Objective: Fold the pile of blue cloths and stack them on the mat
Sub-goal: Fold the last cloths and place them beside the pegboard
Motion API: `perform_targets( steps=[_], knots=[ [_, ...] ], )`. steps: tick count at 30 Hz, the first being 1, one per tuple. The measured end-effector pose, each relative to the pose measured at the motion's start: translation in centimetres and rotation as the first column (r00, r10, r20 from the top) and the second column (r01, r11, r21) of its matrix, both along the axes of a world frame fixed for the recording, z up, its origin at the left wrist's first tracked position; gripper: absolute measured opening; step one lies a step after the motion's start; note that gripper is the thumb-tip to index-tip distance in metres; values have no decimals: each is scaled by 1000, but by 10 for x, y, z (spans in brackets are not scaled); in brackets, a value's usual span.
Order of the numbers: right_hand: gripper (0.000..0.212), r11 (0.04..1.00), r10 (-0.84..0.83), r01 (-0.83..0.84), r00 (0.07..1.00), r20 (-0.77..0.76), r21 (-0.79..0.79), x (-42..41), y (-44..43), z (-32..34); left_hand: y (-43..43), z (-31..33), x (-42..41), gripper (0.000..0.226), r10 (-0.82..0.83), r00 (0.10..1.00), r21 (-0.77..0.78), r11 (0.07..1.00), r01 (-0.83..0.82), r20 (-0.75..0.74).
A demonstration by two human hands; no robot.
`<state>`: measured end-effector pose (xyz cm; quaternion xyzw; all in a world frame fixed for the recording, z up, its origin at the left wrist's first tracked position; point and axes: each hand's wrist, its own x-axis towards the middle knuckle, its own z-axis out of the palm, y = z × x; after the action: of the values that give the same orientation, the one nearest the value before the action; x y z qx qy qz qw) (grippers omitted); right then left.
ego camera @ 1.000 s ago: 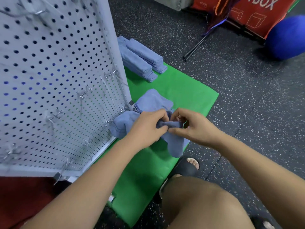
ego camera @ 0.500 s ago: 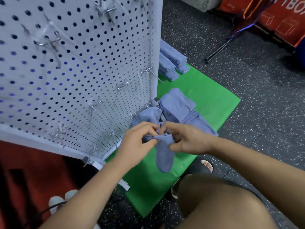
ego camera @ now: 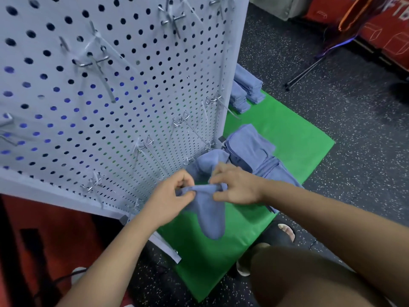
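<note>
A blue cloth point(ego camera: 210, 216) hangs over the green mat point(ego camera: 285, 138), held by its top edge. My left hand point(ego camera: 170, 200) pinches the left end of that edge and my right hand point(ego camera: 236, 187) pinches the right end. Just behind my hands lies a loose pile of blue cloths point(ego camera: 250, 149) on the mat. Two stacks of folded blue cloths point(ego camera: 245, 91) sit at the mat's far end, partly hidden by the pegboard.
A white pegboard panel point(ego camera: 106, 89) with metal hooks stands on the left, close to my left hand. My knee point(ego camera: 309, 275) and sandalled foot point(ego camera: 281, 235) are at the mat's near right edge. Speckled dark floor point(ego camera: 354, 120) lies to the right, red boxes point(ego camera: 389, 25) and a thin stand beyond.
The view has swung left and closer to the pegboard. My hands have spread slightly apart along the cloth's top edge, and the cloth now hangs longer below them.
</note>
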<state>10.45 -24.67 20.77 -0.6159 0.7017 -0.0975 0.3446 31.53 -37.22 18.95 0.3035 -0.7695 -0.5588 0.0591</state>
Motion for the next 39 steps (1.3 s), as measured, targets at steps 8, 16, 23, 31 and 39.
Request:
perform_targets(
  steps=[8, 16, 23, 31, 39],
  knots=[
    [37, 979, -172, 184, 977, 129, -89, 2, -57, -13, -35, -17, 8, 16, 350, 937, 9, 937, -350, -15],
    [28, 885, -450, 454, 891, 64, -103, 2, -85, -45, -12, -23, -12, 8, 496, 868, -600, 691, -402, -10],
    [15, 870, -438, 370, 883, -166, -326, 13, -77, -56, 1, -43, -18, 15, 392, 920, -789, 564, -245, -5],
    [23, 925, -333, 330, 943, 19, -187, 25, -80, -64, -2, -57, -26, 28, 408, 895, -516, 814, -267, 180],
    [24, 906, -330, 331, 943, 47, -264, 16, -74, -60, 7, -50, -29, 34, 479, 877, -449, 792, -413, 39]
  ],
)
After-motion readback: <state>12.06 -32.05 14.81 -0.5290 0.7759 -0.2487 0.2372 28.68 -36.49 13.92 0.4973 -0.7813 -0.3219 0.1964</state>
